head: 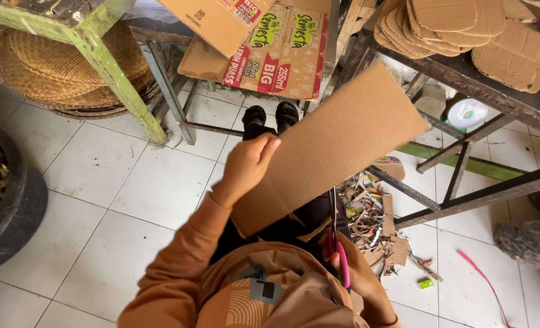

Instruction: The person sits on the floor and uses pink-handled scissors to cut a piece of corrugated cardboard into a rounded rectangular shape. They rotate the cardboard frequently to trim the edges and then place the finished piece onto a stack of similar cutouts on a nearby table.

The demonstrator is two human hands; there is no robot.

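In the hands [252, 161], cardboard sheet [337, 140], pink scissors [339, 252]

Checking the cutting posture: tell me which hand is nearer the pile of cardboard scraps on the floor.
Right. The right hand, holding the pink-handled scissors, is just beside the scrap pile; the left hand grips the cardboard sheet farther away.

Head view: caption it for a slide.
Left hand holds a cardboard strip while right hand cuts with pink-handled scissors.
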